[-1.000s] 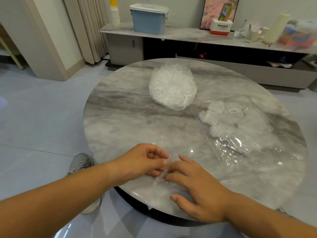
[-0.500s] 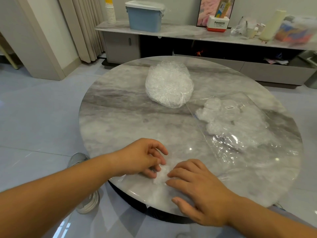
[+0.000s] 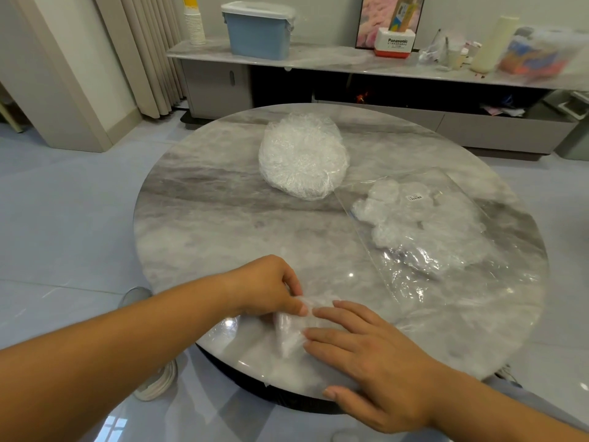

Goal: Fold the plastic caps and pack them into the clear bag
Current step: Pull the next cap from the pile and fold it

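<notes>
A thin clear plastic cap (image 3: 291,330) lies crumpled at the near edge of the round marble table (image 3: 207,224). My left hand (image 3: 264,287) pinches its upper left part with curled fingers. My right hand (image 3: 369,358) lies flat with straight fingers pressing the cap's right side. A heap of unfolded plastic caps (image 3: 302,156) sits at the table's far middle. The clear bag (image 3: 439,237) lies flat on the right with several folded caps (image 3: 392,215) inside it.
A low marble sideboard (image 3: 334,60) stands behind the table with a blue lidded bin (image 3: 258,30), a stack of paper cups (image 3: 194,25) and a Panasonic box (image 3: 396,43). A shoe (image 3: 156,381) rests on the floor below the table's near left edge.
The cap has been gathered into a narrower crumpled strip. My left hand has shifted slightly towards me and now pinches it, while my right hand stays flat on it.
</notes>
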{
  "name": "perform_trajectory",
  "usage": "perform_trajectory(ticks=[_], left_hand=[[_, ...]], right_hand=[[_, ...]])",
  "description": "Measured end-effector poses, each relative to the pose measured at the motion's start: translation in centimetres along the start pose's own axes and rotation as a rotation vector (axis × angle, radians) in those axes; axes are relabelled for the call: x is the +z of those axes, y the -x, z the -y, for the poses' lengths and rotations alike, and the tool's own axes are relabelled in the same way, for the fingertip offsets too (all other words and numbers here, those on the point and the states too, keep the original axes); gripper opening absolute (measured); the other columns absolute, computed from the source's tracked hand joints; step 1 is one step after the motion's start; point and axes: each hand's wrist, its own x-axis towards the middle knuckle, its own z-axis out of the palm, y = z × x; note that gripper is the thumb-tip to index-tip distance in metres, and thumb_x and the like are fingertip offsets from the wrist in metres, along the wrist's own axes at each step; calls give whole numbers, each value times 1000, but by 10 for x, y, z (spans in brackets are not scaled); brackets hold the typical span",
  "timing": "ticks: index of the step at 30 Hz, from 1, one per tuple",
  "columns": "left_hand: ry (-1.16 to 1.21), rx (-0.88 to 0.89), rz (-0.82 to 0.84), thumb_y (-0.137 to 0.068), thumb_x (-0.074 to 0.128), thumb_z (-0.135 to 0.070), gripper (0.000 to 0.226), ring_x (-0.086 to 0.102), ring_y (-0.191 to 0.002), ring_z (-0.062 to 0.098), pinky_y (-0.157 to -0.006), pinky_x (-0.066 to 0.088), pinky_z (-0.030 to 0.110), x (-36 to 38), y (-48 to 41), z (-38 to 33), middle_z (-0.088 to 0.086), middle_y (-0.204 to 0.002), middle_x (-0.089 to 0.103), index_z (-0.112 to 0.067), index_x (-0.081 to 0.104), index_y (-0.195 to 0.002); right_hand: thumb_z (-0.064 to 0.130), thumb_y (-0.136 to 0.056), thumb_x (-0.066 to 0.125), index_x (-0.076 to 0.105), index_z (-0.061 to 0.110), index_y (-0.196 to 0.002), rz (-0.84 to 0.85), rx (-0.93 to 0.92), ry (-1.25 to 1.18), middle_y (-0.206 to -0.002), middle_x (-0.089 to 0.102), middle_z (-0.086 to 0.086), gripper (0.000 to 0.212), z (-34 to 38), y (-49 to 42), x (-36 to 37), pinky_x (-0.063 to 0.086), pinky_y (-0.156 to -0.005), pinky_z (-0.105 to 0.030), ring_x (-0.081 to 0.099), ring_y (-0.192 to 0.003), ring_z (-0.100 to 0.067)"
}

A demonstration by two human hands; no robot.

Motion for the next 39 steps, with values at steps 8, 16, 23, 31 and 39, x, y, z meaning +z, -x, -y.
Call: perform_trajectory(ticks=[8,16,23,31,39], left_hand=[[711,-102,-63,-86,73,2,20,70,-85,25,-78,62,44,-7,4,6,14,-94,70,-8,63,-100],[980,19,-17,-92,62,4,14,74,-84,27,-73,62,42,2,8,0,16,-94,74,-8,58,-98],[965,-44,122,-94,60,4,18,72,-100,36,-81,60,55,12,20,-6,22,-112,71,-2,56,-110],[929,-133,330,-96,59,1,34,69,-110,36,-85,60,49,15,25,-7,22,-121,69,1,56,-130],[1138,-257,438,-93,40,-8,47,65,-113,41,-97,53,52,2,22,-3,28,-127,63,8,50,-135]], right_hand=[[64,-89,54,60,52,-127,-259,593,-672,-150,38,26,40,4,0,-18,30,-119,-31,31,-144,3],[55,-85,65,78,38,-109,-422,900,-1441,-131,67,16,33,3,-27,-28,46,-108,-39,58,-128,-11],[57,-84,57,79,18,-110,-459,821,-1456,-128,70,7,52,4,-31,-37,46,-105,-41,64,-121,-10],[60,-88,52,75,27,-116,-408,595,-1005,-126,66,22,49,2,-20,-30,36,-104,-10,51,-130,4],[48,-102,47,58,16,-139,-310,209,-464,-136,58,8,51,8,-6,-24,44,-105,-37,51,-132,-16]])
